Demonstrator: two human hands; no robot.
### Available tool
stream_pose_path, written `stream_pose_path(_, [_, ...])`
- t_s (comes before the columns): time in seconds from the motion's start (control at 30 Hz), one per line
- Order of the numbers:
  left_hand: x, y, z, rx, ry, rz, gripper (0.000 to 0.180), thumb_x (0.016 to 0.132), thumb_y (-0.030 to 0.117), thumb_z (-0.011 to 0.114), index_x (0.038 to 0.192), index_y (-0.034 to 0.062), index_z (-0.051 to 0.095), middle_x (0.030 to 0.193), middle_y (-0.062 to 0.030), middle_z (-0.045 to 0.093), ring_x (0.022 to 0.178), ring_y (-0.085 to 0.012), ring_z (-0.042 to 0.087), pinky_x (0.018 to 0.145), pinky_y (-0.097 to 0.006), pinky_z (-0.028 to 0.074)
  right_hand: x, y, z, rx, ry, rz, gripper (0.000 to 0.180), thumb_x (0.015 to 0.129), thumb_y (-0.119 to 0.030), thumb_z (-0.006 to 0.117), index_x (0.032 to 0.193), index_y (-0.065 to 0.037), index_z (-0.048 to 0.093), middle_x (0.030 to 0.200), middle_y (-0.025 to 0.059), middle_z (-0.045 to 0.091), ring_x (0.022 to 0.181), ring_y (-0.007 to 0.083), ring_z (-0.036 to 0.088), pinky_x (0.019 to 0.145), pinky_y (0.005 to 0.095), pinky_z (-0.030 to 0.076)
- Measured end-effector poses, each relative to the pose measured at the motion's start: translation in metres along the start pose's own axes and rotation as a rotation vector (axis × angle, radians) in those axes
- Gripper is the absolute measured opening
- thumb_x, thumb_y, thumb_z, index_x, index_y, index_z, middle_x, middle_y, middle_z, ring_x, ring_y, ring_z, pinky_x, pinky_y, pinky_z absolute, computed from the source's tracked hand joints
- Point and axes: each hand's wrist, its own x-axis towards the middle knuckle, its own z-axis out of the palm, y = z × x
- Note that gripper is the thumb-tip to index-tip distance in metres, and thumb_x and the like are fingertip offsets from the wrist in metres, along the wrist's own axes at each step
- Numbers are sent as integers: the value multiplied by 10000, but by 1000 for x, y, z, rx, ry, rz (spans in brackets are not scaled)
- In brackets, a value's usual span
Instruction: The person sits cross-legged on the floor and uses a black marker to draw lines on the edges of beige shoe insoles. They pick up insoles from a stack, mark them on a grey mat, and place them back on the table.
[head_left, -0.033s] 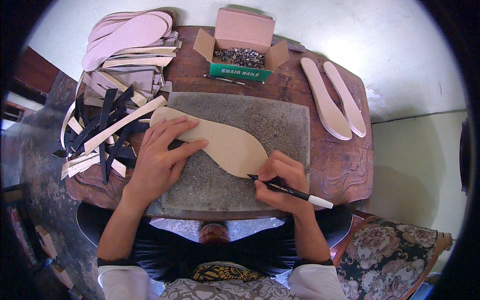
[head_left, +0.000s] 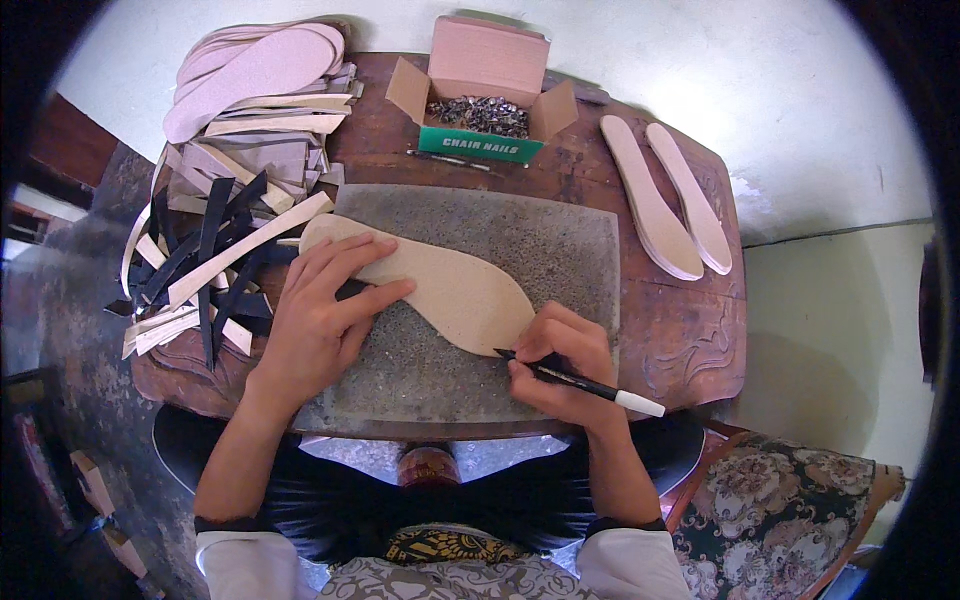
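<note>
A beige, sole-shaped insole [head_left: 455, 290] lies slantwise on a grey, speckled slab [head_left: 420, 392], its narrow heel end at the left. Over that heel end rests my left hand [head_left: 325, 305], open, with thumb and fingers spread and the fingertips pressing on the top face. My right hand [head_left: 572, 360] is closed round a black marker pen [head_left: 580, 381] with a white end. The pen's dark tip touches the insole's edge at the broad toe end, and the white end points away to the lower right.
Stacked pinkish insoles [head_left: 255, 80] fill the back left of the carved wooden table [head_left: 680, 340], above black and cream strips [head_left: 210, 260]. An open green box [head_left: 478, 145] of nails stands at the back. Two insole stacks [head_left: 650, 200] lie at the right. A floral-covered seat [head_left: 780, 500] is below right.
</note>
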Motion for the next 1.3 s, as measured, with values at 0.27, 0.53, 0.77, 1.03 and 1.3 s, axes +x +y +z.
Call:
stream_pose_path(0.27, [0, 0, -2, 1, -4, 3, 440, 765, -7, 685, 1160, 169, 769, 1391, -89, 629, 1342, -312, 542, 1140, -490, 379, 2, -2, 0, -10, -3, -4, 205, 657, 36, 757, 736, -15, 575, 777, 110, 632, 695, 223, 670, 623, 317, 524])
stream_pose_path(0.53, [0, 1, -1, 4, -5, 2, 454, 757, -10, 690, 1164, 173, 767, 1394, -90, 628, 1345, -314, 542, 1146, -494, 376, 1, -1, 2, 0, -8, -2, 202, 655, 30, 757, 739, -12, 578, 779, 110, 629, 687, 223, 668, 619, 317, 521])
stream_pose_path(0.77, [1, 1, -1, -1, -2, -1, 446, 760, -12, 689, 1159, 172, 770, 1396, -90, 627, 1350, -310, 540, 1137, -487, 381, 2, -2, 2, -8, -1, -7, 201, 655, 33, 754, 740, -8, 576, 780, 108, 626, 696, 224, 667, 623, 314, 517])
stream_pose_path(1.03, [1, 0, 0, 3, 10, 4, 431, 767, -6, 695, 1155, 167, 773, 1391, -92, 631, 1346, -311, 543, 1138, -482, 378, 1, 0, 2, -7, -9, -8, 200, 657, 39, 743, 733, -11, 565, 779, 105, 627, 697, 218, 670, 630, 310, 524])
stream_pose_path(1.3, [0, 0, -1, 14, -3, 10, 431, 770, -6, 693, 1157, 167, 770, 1386, -93, 631, 1343, -315, 542, 1120, -480, 389, 1, -1, 1, 20, -19, -15, 204, 671, 36, 751, 742, -19, 569, 789, 105, 634, 717, 216, 672, 634, 313, 528])
